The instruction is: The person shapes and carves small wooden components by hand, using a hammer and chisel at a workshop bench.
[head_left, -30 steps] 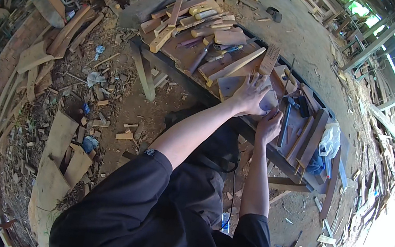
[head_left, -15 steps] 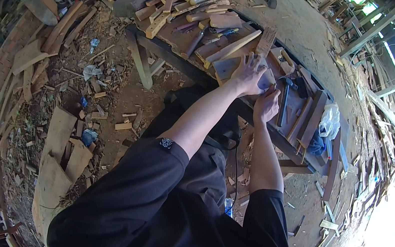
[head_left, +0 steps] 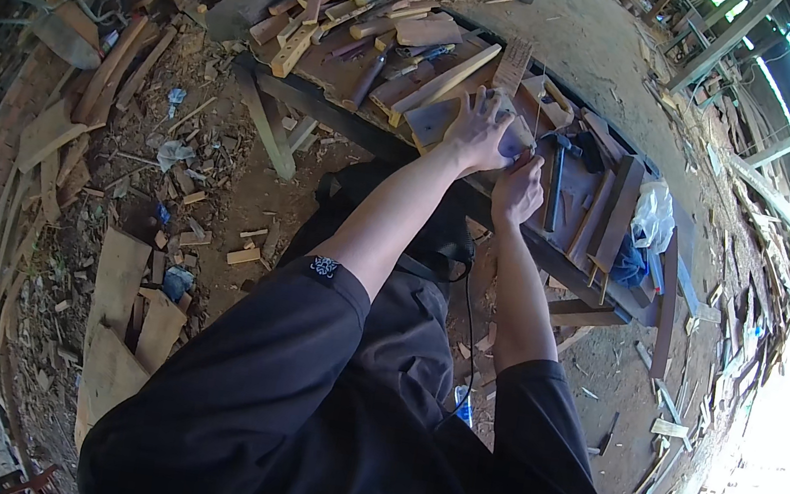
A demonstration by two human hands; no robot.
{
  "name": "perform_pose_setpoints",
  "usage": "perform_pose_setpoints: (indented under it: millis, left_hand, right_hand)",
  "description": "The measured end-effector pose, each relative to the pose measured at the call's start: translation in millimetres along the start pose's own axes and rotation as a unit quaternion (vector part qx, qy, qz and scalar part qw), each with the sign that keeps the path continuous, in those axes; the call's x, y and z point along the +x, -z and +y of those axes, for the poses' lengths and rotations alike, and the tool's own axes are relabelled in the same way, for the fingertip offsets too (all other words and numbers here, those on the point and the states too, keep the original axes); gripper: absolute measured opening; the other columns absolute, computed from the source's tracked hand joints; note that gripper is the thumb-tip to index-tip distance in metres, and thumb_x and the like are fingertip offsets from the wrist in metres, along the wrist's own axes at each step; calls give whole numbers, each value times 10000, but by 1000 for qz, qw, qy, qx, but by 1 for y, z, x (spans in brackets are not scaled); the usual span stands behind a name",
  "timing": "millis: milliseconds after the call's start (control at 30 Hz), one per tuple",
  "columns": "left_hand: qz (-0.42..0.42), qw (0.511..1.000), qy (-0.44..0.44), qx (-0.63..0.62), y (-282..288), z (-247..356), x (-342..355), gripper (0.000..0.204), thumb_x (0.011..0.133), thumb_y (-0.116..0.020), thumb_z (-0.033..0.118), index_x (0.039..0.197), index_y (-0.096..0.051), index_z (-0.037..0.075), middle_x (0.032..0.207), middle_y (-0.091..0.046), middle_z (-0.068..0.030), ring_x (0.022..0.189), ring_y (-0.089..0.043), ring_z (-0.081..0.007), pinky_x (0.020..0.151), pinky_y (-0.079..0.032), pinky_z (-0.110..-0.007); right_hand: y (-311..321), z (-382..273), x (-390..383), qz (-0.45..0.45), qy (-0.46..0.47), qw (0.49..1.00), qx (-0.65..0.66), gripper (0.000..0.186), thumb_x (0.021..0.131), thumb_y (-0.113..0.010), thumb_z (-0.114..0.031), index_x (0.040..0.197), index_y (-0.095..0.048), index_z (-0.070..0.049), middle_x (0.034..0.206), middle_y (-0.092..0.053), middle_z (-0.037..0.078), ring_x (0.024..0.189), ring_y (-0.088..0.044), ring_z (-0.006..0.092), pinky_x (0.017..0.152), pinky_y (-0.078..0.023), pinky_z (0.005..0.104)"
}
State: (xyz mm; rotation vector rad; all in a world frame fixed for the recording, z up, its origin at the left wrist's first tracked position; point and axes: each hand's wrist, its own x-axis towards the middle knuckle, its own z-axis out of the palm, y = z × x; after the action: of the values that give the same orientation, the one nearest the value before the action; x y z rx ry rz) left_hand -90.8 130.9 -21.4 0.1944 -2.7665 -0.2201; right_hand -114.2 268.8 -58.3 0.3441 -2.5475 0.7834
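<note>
Left hand (head_left: 477, 129) spread flat, pressing a small wood piece (head_left: 516, 143) on the workbench (head_left: 334, 102); right hand (head_left: 520, 189) pinched at its near edge, grip unclear. Since a second ago, barely shifted: holding steady, hammer (head_left: 555, 174) untouched alongside.

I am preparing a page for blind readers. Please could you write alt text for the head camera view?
Seen from above, a person in dark clothes presses the left hand and the right hand on a small flat piece of wood on a cluttered workbench. A hammer, sticks and wood offcuts lie around it, and scraps cover the dirt floor.
</note>
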Motion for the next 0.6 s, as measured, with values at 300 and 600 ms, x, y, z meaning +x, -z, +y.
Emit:
perform_pose_setpoints:
  millis: [300,600]
  left_hand:
    - [4,1000,3,-19,3,0,-1,962,809,-714,752,1548,-535,163,1689,-332,-268,1576,-262,-516,1230,-187,-747]
    - [19,998,-6,-59,26,-11,3,934,726,-809,714,1453,-643,151,1682,-359,-239,1552,-277,-548,1230,-207,-739]
  right_hand:
    - [-1,-1,0,21,23,999,-15,319,1138,-451,-344,1069,-537,-44,928,-732,249,789,-717,464,684,-542,580]
    - [4,-5,-7,-41,-27,998,26,328,1147,-395,-381,1148,-523,-79,1005,-737,273,856,-694,530,759,-506,645]
